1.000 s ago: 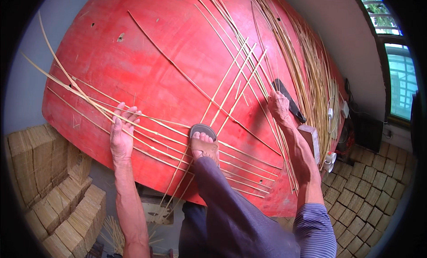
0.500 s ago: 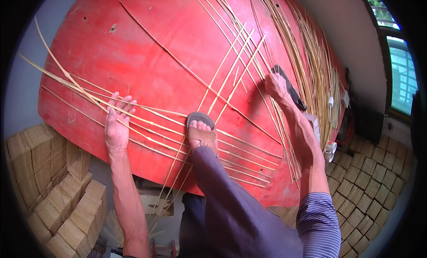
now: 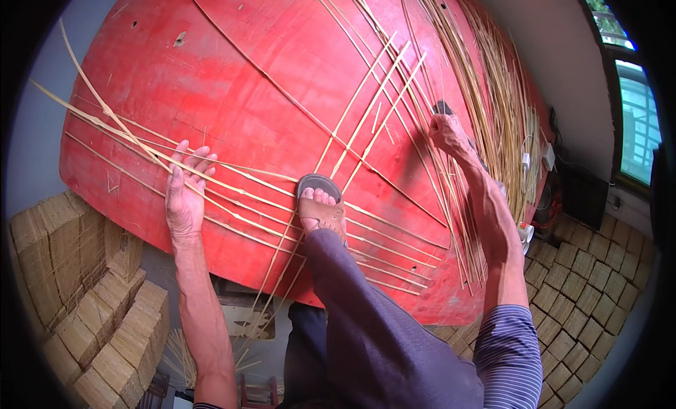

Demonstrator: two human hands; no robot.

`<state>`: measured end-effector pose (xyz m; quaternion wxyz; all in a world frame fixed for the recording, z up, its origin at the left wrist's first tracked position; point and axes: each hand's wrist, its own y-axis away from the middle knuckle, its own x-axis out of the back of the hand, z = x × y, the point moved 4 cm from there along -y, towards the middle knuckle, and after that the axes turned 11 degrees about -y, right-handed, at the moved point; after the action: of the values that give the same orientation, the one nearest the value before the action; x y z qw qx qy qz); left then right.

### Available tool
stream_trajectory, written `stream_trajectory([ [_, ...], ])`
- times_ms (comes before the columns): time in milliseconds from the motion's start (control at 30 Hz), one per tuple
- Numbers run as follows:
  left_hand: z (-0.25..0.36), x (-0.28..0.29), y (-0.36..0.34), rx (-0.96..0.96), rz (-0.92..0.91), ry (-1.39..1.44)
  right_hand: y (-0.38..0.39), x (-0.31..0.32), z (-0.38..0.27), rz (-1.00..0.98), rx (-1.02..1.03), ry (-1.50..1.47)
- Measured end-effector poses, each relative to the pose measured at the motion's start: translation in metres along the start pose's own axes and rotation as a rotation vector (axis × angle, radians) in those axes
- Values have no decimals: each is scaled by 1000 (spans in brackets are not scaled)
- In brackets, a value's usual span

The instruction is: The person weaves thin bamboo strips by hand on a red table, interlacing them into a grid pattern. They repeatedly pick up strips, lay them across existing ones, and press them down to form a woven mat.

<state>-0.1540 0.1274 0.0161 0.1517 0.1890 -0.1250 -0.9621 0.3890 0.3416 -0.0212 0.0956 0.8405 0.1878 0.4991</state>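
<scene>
My left hand (image 3: 186,197), palm up, holds pale bamboo strips (image 3: 236,195) between its thumb and curled fingers. Their left ends rise off the red board (image 3: 232,120) and cross one another. My sandalled foot (image 3: 320,208) presses the row of strips down, over several crosswise strips (image 3: 359,120). On the right, my right hand (image 3: 451,134) is closed around a long, dark, bar-like tool (image 3: 441,107). Only its far end shows clearly; the hand and forearm cover the rest, so its exact kind cannot be made out.
A thick bundle of loose bamboo strips (image 3: 503,99) lies along the board's right edge. White plugs and a cord (image 3: 526,161) hang beside it. Stacked woody blocks (image 3: 105,317) stand at lower left, with more blocks (image 3: 574,282) at lower right. A window (image 3: 637,120) is at far right.
My right hand has moved slightly right with the dark tool, which has turned so that less of it shows. My left hand and foot have stayed almost in place.
</scene>
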Motion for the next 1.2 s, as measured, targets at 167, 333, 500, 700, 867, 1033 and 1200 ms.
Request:
stream_trajectory([
  [167,-5,-7,-5,6,-25,27,0,17,28,44,36,164],
  [333,-2,-2,-3,29,-25,11,-7,16,41,182,75,218],
  [500,-7,-1,-4,22,-21,31,-9,40,66,348,69,224],
  [700,-10,-9,-7,31,-49,308,-19,79,83,411,-120,144],
  [867,3,24,10,69,23,348,-44,64,-44,348,100,-20],
  [1033,-19,10,4,139,16,342,-56,49,-162,184,373,-279],
  [1200,-19,-2,2,144,-77,293,-33,-87,-273,-38,763,-372],
])
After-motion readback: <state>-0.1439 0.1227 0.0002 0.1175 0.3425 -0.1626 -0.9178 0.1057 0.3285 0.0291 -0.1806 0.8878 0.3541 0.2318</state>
